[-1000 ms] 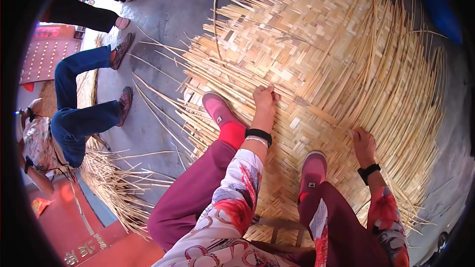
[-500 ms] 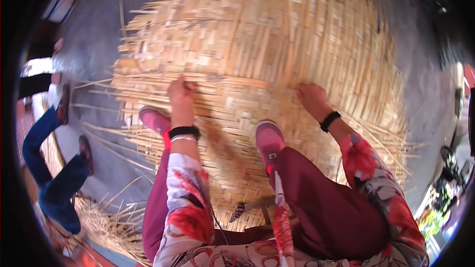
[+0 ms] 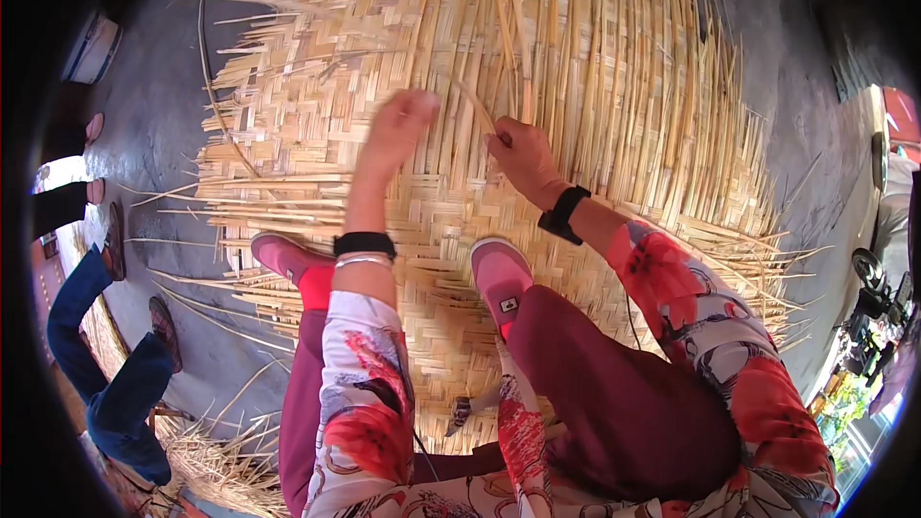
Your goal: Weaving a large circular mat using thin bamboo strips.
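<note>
A large half-woven bamboo mat (image 3: 317, 125) lies under my feet, woven crosswise on the left and in the middle. Long loose bamboo strips (image 3: 600, 67) run away from me on its right. My right hand (image 3: 526, 155) is closed around a bamboo strip (image 3: 478, 107) near the mat's middle, its thumb and fingers pressed together. To its left, my left hand (image 3: 398, 129) hovers over the weave, smeared by motion, so its fingers cannot be read. My pink shoes (image 3: 502, 278) rest on the mat.
Another person's legs in blue trousers (image 3: 125, 422) and sandals are at the left, with more feet beyond. A heap of bamboo strips (image 3: 221, 465) lies at the lower left. A small dark-banded object (image 3: 459, 414) sits near my lap. Grey floor (image 3: 144, 125) surrounds the mat.
My right hand has moved left and closed on a strip. My left hand has lifted from the mat's near strips and moved farther out and right, toward the right hand.
</note>
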Demonstrator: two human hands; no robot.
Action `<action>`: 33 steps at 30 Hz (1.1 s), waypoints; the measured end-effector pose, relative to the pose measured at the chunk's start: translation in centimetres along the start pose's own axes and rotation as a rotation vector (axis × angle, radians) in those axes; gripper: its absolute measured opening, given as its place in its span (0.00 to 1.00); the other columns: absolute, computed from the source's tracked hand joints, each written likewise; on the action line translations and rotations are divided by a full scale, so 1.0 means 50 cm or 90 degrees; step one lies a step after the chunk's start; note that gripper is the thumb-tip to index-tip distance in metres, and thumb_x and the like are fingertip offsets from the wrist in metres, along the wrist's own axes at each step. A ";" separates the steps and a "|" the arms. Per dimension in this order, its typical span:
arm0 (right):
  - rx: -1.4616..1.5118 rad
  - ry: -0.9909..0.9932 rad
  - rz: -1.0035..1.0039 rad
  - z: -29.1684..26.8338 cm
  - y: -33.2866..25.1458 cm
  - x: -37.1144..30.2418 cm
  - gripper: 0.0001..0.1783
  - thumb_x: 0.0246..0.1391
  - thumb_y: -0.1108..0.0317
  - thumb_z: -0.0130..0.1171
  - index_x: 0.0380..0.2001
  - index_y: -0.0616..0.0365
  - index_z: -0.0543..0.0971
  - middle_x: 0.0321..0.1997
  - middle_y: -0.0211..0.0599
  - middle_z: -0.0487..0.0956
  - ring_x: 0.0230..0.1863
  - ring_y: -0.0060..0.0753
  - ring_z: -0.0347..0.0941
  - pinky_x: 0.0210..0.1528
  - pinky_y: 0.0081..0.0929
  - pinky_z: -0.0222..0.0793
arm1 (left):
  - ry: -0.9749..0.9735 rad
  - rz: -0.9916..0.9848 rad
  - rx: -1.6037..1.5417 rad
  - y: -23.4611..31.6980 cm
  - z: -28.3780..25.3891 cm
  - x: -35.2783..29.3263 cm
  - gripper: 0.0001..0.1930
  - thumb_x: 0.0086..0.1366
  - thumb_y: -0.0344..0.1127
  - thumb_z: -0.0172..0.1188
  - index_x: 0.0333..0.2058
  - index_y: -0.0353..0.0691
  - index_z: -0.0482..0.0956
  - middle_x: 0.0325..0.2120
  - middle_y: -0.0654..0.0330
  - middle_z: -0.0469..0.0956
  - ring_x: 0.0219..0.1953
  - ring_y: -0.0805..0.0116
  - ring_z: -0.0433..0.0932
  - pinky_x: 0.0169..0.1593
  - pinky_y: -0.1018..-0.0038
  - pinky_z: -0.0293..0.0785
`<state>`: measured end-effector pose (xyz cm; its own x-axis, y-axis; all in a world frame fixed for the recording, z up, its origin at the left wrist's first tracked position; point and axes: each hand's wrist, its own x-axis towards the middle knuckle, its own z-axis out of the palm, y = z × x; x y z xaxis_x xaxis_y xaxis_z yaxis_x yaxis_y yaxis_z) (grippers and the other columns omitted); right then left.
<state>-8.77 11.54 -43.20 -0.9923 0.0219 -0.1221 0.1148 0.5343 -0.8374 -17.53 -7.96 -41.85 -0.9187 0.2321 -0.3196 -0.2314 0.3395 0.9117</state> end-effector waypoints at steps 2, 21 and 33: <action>0.056 0.075 0.120 -0.006 0.005 -0.006 0.10 0.49 0.69 0.57 0.22 0.64 0.70 0.16 0.47 0.69 0.18 0.46 0.67 0.23 0.37 0.64 | -0.088 0.062 0.302 -0.011 0.077 0.018 0.19 0.58 0.47 0.62 0.39 0.37 0.79 0.30 0.51 0.80 0.36 0.56 0.79 0.40 0.65 0.74; 0.063 0.031 -0.012 -0.009 -0.037 -0.040 0.08 0.53 0.68 0.58 0.31 0.62 0.72 0.18 0.44 0.68 0.18 0.42 0.62 0.24 0.33 0.64 | -0.016 -0.024 0.325 -0.113 0.148 0.067 0.19 0.43 0.44 0.70 0.28 0.35 0.80 0.27 0.48 0.80 0.33 0.53 0.79 0.37 0.63 0.77; 0.163 0.152 0.284 0.021 0.028 -0.037 0.07 0.58 0.66 0.56 0.35 0.57 0.77 0.26 0.24 0.72 0.24 0.15 0.65 0.23 0.19 0.59 | -0.094 0.012 -0.030 -0.052 0.123 -0.022 0.24 0.46 0.42 0.67 0.41 0.33 0.79 0.36 0.46 0.77 0.41 0.53 0.76 0.46 0.64 0.71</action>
<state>-6.74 11.37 -44.72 -0.8243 0.4054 -0.3952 0.5041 0.2078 -0.8382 -13.96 -3.50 -45.43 -0.8672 0.3703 -0.3329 -0.2322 0.2907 0.9282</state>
